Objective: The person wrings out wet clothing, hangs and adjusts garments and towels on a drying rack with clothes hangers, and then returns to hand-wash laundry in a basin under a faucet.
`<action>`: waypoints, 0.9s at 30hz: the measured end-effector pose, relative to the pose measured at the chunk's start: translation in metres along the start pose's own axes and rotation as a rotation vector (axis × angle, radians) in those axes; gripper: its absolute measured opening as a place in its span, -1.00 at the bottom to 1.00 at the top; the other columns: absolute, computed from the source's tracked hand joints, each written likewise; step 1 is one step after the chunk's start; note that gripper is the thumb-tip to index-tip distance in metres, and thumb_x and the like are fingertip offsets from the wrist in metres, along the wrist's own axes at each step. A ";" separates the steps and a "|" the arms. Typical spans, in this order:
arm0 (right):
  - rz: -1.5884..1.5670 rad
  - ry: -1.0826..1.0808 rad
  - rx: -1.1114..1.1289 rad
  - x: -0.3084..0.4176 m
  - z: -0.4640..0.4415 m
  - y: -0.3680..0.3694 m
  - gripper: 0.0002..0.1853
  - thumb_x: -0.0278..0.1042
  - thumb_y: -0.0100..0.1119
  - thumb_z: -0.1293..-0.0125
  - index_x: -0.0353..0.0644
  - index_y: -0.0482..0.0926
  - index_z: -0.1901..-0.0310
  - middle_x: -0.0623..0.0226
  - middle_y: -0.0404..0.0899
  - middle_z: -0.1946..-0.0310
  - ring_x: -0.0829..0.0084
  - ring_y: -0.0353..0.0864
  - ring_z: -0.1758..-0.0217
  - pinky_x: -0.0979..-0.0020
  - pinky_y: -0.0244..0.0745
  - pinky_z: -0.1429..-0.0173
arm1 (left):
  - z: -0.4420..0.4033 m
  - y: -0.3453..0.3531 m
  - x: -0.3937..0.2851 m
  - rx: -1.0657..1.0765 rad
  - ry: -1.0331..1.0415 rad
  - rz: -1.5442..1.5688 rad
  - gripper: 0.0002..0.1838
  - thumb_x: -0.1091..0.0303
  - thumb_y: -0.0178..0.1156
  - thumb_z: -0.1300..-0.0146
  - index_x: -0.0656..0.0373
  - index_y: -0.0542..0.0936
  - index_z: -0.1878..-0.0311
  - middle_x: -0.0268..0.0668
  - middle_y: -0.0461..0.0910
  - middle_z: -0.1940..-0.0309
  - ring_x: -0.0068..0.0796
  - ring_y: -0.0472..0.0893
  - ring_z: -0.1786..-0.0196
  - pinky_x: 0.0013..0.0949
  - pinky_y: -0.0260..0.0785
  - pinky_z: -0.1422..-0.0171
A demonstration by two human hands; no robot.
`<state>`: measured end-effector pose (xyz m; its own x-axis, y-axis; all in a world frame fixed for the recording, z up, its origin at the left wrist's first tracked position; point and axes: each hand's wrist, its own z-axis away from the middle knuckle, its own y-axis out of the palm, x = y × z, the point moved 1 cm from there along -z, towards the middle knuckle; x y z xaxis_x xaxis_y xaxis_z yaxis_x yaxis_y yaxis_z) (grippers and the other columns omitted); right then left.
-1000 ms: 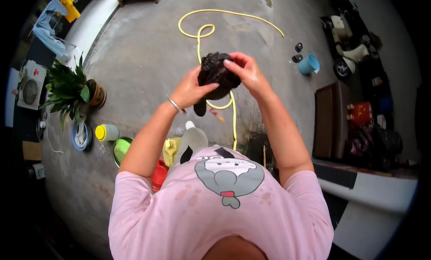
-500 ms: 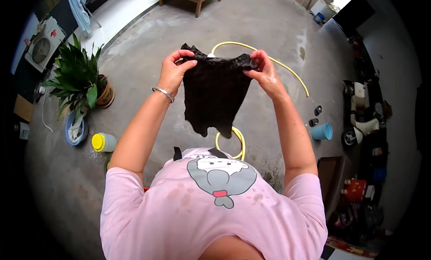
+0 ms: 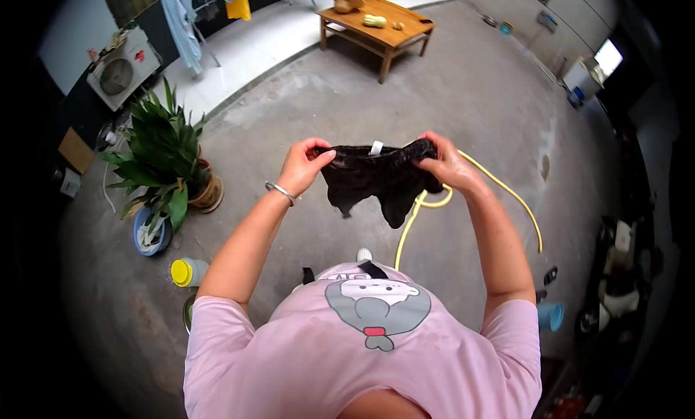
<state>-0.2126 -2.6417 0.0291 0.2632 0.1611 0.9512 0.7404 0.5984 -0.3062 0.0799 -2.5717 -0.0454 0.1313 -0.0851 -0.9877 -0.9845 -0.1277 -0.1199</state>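
Note:
Wet-looking black shorts (image 3: 369,178) hang in the air in front of me, stretched between my two hands. My left hand (image 3: 304,165) pinches one end of the waistband between thumb and fingers, with a silver bangle on that wrist. At the other end my right hand (image 3: 450,165) grips a bunched part of the band. A small white label (image 3: 376,148) sticks up from the waistband's middle. The lower edge droops unevenly, with folds hiding part of the cloth.
A yellow hose (image 3: 503,191) lies on the concrete floor beyond and below the shorts. To the left stand a potted plant (image 3: 156,151), a blue basin (image 3: 150,234) and a yellow-lidded container (image 3: 187,272). A wooden table (image 3: 369,28) is ahead; a blue bucket (image 3: 552,317) sits right.
The view has tilted up and shows more of the table. Both hands and the shorts sit lower in view, and the cloth appears shorter, swung or foreshortened. Both hands keep their hold.

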 end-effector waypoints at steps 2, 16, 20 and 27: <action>-0.083 0.044 0.161 0.003 -0.041 -0.016 -0.73 -0.39 0.25 -0.12 -0.20 0.44 0.16 0.49 0.50 0.32 0.63 0.43 0.18 0.51 0.36 0.05 | -0.032 -0.007 0.006 -0.123 0.104 -0.200 -0.83 0.32 0.30 -0.12 0.16 0.59 0.27 -0.46 0.55 0.48 -0.60 0.47 0.40 -0.47 0.35 0.24; -0.289 -0.013 0.061 -0.031 -0.362 -0.051 -0.78 -0.59 0.17 -0.05 -0.13 0.46 0.25 0.56 0.45 0.42 0.67 0.40 0.32 0.62 0.29 0.23 | -0.235 -0.089 0.051 -0.037 -0.118 0.173 -0.68 0.42 0.26 -0.15 0.16 0.47 0.02 -0.45 0.51 0.25 -0.68 0.48 0.14 -0.54 0.39 0.07; -0.139 -0.078 0.005 -0.030 -0.451 -0.033 -0.80 -0.59 0.05 0.07 -0.13 0.43 0.35 0.54 0.40 0.45 0.65 0.36 0.35 0.60 0.27 0.23 | -0.301 -0.128 0.081 0.042 -0.426 0.303 -0.61 0.40 0.26 -0.16 0.15 0.51 -0.08 -0.47 0.57 0.28 -0.72 0.51 0.24 -0.60 0.38 0.20; -0.130 -0.075 -0.059 -0.020 -0.583 -0.032 -0.84 -0.57 0.13 0.00 -0.18 0.43 0.35 0.54 0.39 0.50 0.67 0.34 0.43 0.58 0.26 0.35 | -0.432 -0.209 0.114 0.064 -0.277 -0.035 -0.78 0.37 0.27 -0.19 0.25 0.63 0.13 -0.53 0.53 0.49 -0.80 0.43 0.45 -0.67 0.28 0.32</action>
<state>0.1196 -3.1216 -0.0023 0.1172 0.1447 0.9825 0.8006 0.5717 -0.1797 0.3506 -2.9812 -0.0891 0.1374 0.1927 -0.9716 -0.9864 -0.0629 -0.1519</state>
